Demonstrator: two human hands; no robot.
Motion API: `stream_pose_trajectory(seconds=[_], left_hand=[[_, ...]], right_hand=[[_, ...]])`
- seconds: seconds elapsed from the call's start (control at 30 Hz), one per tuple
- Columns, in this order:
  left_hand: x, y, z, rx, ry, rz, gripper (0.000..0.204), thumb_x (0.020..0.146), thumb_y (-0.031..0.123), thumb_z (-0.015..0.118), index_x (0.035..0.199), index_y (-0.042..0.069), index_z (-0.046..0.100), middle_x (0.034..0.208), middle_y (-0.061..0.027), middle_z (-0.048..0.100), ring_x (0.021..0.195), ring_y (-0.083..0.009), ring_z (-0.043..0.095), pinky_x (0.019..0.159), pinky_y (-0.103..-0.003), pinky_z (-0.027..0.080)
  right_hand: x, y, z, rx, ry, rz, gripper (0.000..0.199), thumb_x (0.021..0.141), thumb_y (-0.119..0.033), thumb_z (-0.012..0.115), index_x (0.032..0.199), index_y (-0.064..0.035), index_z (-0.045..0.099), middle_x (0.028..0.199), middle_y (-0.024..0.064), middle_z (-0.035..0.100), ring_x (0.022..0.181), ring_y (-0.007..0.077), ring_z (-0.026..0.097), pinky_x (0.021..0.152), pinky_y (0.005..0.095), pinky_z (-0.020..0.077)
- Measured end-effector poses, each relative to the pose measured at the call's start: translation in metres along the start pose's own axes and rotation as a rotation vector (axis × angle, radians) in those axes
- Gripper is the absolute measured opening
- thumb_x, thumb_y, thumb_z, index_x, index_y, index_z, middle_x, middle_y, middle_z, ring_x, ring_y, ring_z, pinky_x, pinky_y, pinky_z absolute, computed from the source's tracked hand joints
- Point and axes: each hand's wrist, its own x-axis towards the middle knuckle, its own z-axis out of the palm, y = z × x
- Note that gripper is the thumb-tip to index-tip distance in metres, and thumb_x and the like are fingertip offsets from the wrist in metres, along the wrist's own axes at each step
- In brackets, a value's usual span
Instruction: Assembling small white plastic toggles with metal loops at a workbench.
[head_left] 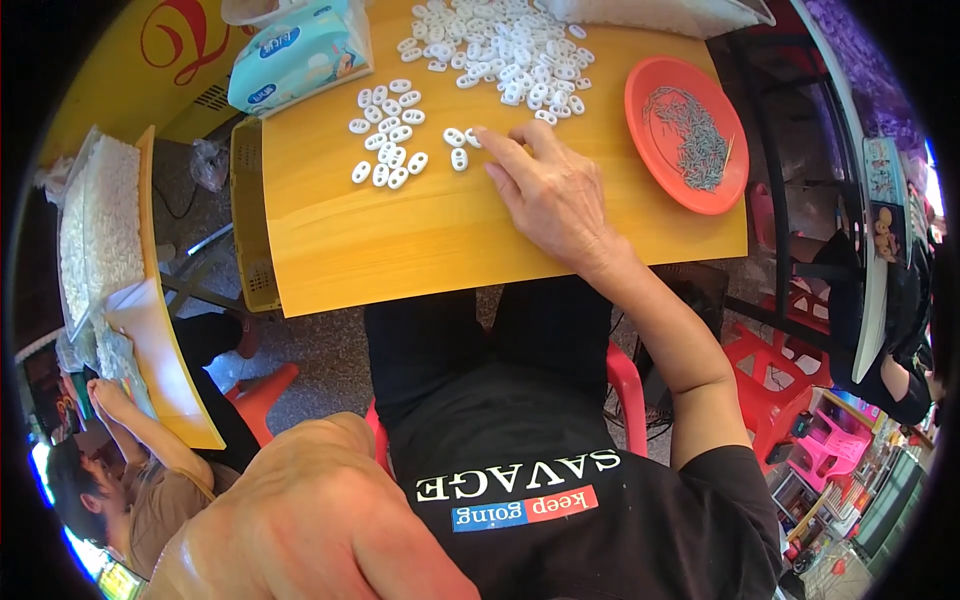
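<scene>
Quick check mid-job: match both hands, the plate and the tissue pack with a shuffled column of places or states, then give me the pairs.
1. Right hand
2. Red plate
3. Left hand
4. Tissue pack

A. Large in the foreground, off the table
B. At the table's left edge
C. Index fingertip at a white two-holed piece
D. Holding small grey slender parts

Pairs: 1-C, 2-D, 3-A, 4-B

Pieces lie between tissue pack and plate.
</scene>
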Motion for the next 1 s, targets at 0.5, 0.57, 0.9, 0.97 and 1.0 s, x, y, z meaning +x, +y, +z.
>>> stream_pose_trajectory(seconds=[0.5, 0.57, 0.9, 0.97, 1.0], left_hand=[[-0.002, -0.003, 0.004, 0.055, 0.085, 0.045, 0.023, 0.085, 0.002, 0.054, 0.107, 0.011, 0.056, 0.059, -0.0018, 0.057, 0.044, -0.0138, 0.054, 0.041, -0.024, 0.034], [-0.001, -0.004, 0.0, 0.046, 0.054, 0.062, 0.025, 0.086, 0.002, 0.054, 0.109, 0.011, 0.056, 0.059, -0.0017, 0.057, 0.044, -0.0135, 0.054, 0.041, -0.024, 0.034], [-0.001, -0.005, 0.001, 0.055, 0.07, 0.093, 0.019, 0.086, 0.002, 0.054, 0.101, 0.012, 0.057, 0.059, -0.0006, 0.058, 0.043, -0.0121, 0.053, 0.039, -0.022, 0.032], [-0.003, -0.002, 0.002, 0.046, 0.071, 0.07, 0.019, 0.086, 0.002, 0.054, 0.101, 0.012, 0.057, 0.059, -0.0005, 0.058, 0.043, -0.0119, 0.053, 0.039, -0.022, 0.032], [-0.004, -0.001, 0.003, 0.039, 0.073, 0.047, 0.018, 0.086, 0.002, 0.054, 0.101, 0.012, 0.058, 0.059, -0.0003, 0.058, 0.042, -0.0118, 0.053, 0.039, -0.022, 0.032]], right_hand=[[0.031, 0.037, 0.008, -0.119, 0.16, 0.082, 0.011, 0.084, -0.017, 0.071, 0.093, -0.0113, 0.07, 0.088, 0.0053, 0.061, 0.065, 0.0259, 0.065, 0.055, 0.0365, 0.0518], [0.03, 0.038, 0.008, -0.119, 0.151, 0.074, 0.01, 0.084, -0.017, 0.071, 0.092, -0.0112, 0.07, 0.087, 0.0052, 0.06, 0.065, 0.0259, 0.065, 0.055, 0.0365, 0.052], [0.026, 0.042, -0.009, -0.084, 0.159, 0.045, 0.004, 0.084, -0.013, 0.069, 0.087, -0.0099, 0.069, 0.089, 0.0061, 0.062, 0.066, 0.0266, 0.066, 0.056, 0.0367, 0.0534], [0.026, 0.043, -0.013, -0.102, 0.156, 0.06, 0.004, 0.084, -0.013, 0.069, 0.086, -0.0098, 0.069, 0.09, 0.0064, 0.063, 0.066, 0.027, 0.066, 0.057, 0.0368, 0.0536], [0.026, 0.044, -0.014, -0.115, 0.129, 0.07, 0.005, 0.084, -0.014, 0.07, 0.087, -0.0097, 0.07, 0.09, 0.0068, 0.063, 0.067, 0.0272, 0.067, 0.057, 0.0372, 0.0537]])
